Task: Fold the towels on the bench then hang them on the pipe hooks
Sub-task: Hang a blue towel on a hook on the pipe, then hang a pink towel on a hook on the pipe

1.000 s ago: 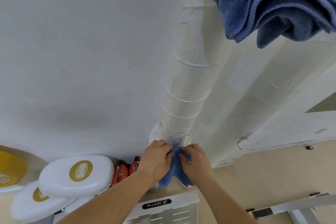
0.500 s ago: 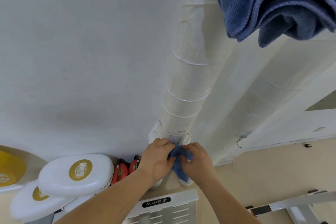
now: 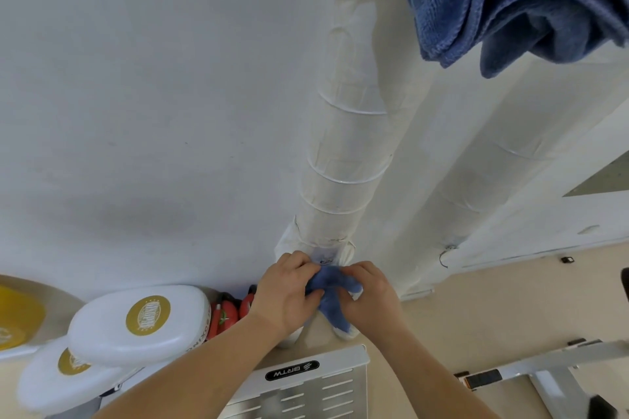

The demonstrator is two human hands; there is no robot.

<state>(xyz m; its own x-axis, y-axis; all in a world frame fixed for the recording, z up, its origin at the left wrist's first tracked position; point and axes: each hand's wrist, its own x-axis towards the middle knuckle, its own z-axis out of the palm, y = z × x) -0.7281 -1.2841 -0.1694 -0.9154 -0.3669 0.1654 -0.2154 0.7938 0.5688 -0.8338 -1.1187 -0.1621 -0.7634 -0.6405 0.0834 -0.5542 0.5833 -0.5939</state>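
Gripping a blue towel [image 3: 332,299] with both hands, low against the near pipe [image 3: 340,180]. Curling the left hand [image 3: 289,292] round the towel's left side, pressing the thumb into the cloth and bending the fingers over its top edge. Pinching the right side with the right hand [image 3: 372,299], fingers bent tight over the fabric. Bunching the towel between the two hands and letting its tail hang below them to a pale end. Holding the top of the bunch right at the pipe's white wrapping, just above the knuckles. Impossible to tell about any catch on a hook there.

Hanging at top right, close to the camera: a second towel [image 3: 493,0], also blue, folded in thick layers. Running beside the near pipe: a far pipe [image 3: 476,187], likewise wrapped in white and banded with wire. Sticking out low on the far pipe: a wire hook [image 3: 445,257].

Standing behind it all: a white wall [image 3: 136,95]. Lying at lower left: two white pads [image 3: 143,320] with gold badges, overlapping, beside a yellow disc [image 3: 17,313] at the left edge. Peeking out between pads and left hand: red gear [image 3: 226,316]. Sitting under the forearms: a white slotted plate [image 3: 306,384] bearing a black label. Crossing the beige floor [image 3: 510,309] at lower right: a grey metal frame [image 3: 561,360].
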